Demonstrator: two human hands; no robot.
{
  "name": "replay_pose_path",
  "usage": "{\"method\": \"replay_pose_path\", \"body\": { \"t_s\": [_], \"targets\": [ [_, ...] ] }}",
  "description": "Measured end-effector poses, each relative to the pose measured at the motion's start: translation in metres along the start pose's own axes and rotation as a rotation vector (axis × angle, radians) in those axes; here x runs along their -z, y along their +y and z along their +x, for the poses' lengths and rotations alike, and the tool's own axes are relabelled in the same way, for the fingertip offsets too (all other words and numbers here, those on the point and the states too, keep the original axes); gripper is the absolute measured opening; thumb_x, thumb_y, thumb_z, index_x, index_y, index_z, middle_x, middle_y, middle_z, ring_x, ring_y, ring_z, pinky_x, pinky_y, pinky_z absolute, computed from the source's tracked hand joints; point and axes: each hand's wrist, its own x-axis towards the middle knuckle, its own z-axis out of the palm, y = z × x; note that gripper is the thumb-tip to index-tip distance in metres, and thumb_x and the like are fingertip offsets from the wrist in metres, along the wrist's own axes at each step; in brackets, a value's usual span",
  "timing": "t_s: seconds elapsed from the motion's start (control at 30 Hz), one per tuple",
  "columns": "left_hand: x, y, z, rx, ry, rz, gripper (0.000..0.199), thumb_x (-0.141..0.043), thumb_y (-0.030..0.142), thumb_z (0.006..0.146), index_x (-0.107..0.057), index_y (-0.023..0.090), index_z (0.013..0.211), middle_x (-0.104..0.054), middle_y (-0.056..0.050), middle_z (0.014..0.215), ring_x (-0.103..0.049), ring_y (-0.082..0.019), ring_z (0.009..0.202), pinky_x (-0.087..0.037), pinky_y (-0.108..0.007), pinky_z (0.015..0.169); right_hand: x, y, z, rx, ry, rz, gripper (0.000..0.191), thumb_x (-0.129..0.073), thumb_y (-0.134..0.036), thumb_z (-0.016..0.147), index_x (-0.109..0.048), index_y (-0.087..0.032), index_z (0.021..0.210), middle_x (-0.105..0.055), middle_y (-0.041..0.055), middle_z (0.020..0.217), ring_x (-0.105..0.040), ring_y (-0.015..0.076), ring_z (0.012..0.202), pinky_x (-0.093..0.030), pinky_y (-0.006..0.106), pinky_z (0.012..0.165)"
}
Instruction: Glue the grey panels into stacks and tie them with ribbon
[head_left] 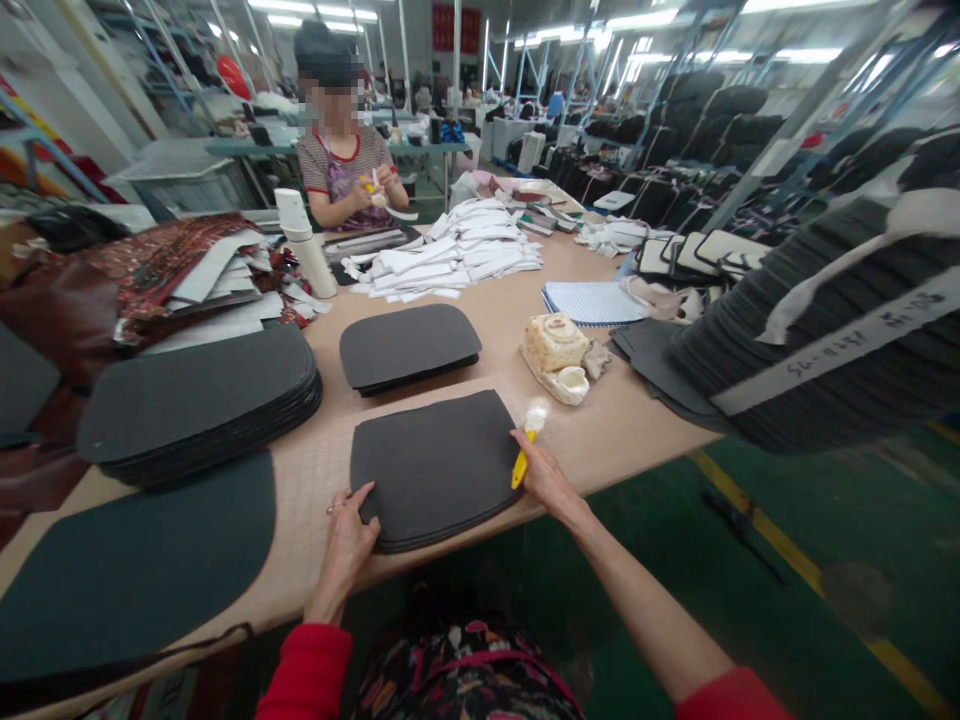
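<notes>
A short stack of dark grey, round-cornered panels (435,460) lies at the table's front edge. My left hand (351,535) touches its left edge with thumb and forefinger apart. At the right edge, my right hand (546,478) is closed around a yellow-handled brush (520,465), whose white-coated tip points away from me. Its fingertips also meet the panels' edge. Just beyond the brush sits a cut-down container (555,345) crusted with cream-coloured residue, with a white cup-like part at its front. Another small stack of dark panels (410,345) lies behind the one between my hands.
A taller panel stack (199,395) and a dark green sheet (150,560) occupy the left. White strips (457,250) are heaped farther back, near a cream bottle (306,250). Tied dark panels (840,320) lean at right. Across the table, a person (349,160) handles something yellow and white.
</notes>
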Motion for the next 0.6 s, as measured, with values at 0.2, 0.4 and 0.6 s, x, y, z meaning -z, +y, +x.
{"method": "replay_pose_path", "body": {
  "t_s": [0.2, 0.4, 0.6],
  "targets": [
    [0.007, 0.017, -0.013, -0.011, 0.082, 0.232, 0.045, -0.049, 0.012, 0.073, -0.057, 0.017, 0.117, -0.025, -0.015, 0.141, -0.041, -0.033, 0.115, -0.043, -0.049, 0.089, 0.002, 0.002, 0.000, 0.007, 0.112, -0.175, 0.068, -0.070, -0.020, 0.063, -0.048, -0.021, 0.127, -0.056, 0.0145, 0.116, -0.044, 0.0338, 0.109, -0.038, 0.044, 0.084],
    [0.004, 0.014, -0.008, -0.106, -0.036, 0.320, 0.057, -0.040, -0.001, 0.070, -0.057, 0.023, 0.119, -0.048, -0.008, 0.128, -0.042, -0.027, 0.116, -0.040, -0.044, 0.095, 0.004, 0.005, 0.003, 0.051, 0.081, -0.208, 0.058, -0.072, -0.018, 0.059, -0.056, -0.021, 0.114, -0.058, 0.0109, 0.118, -0.049, 0.0320, 0.108, -0.037, 0.045, 0.087],
    [-0.022, -0.021, 0.001, -0.185, -0.017, 0.283, 0.062, -0.039, -0.005, 0.064, -0.060, 0.022, 0.116, -0.051, -0.009, 0.125, -0.046, -0.026, 0.114, -0.042, -0.040, 0.096, -0.015, -0.032, 0.020, 0.201, 0.194, -0.102, 0.031, -0.064, -0.019, 0.072, -0.057, -0.019, 0.103, -0.058, 0.0128, 0.120, -0.052, 0.0292, 0.110, -0.035, 0.050, 0.094]
  ]
}}
